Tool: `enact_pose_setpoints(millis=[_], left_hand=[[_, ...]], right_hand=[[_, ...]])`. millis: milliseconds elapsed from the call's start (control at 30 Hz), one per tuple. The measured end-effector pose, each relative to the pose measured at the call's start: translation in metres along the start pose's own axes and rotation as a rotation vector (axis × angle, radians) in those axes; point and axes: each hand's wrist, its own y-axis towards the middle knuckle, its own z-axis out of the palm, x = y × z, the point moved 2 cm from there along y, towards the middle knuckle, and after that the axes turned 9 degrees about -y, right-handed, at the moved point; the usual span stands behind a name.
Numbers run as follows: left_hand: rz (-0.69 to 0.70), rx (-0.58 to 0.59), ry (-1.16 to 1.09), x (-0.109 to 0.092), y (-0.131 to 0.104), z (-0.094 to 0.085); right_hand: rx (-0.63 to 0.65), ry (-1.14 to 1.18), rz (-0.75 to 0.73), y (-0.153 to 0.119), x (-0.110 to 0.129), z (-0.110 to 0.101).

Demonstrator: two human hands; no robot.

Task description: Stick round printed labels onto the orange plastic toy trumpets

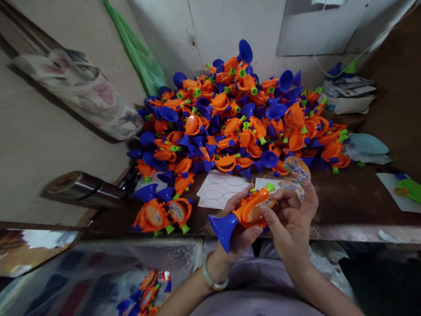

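Toy trumpet (251, 215): orange body, blue bell, green mouthpiece, held up in front of the trumpet pile (230, 123), near side, bell to the left. Head view: left hand (241, 239) has fingers curled round the trumpet, gripping it; bracelet (213, 276) on that wrist. Right hand (294, 219) has thumb and index finger close together, touching the trumpet at the label (258, 210) on its side; can't tell if they pinch the label or just press it. A round sticker (297, 170) sits at a raised fingertip of the same hand.

Sheet with printed ovals (219, 191) on the table (342, 202), just in front of the pile; sticker sheet (269, 182) to its right, partly hidden by the right hand. Two labelled trumpets (164, 215) at the pile's front left. Metal flask (87, 188) left of the pile, green bag (138, 52) behind left, floral bag (88, 92) farther left. Right of the pile: pale blue oval piece (368, 144) on papers. More trumpets (149, 292) below the table edge, front left of the pile.
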Motion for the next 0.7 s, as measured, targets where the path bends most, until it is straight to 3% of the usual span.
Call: enact_pose_setpoints(millis=[700], left_hand=[[0.015,-0.1,0.11,0.0091,-0.0012,0.0024]], right_hand=[[-0.029,-0.035,0.035,-0.0005,-0.0007,0.0007]])
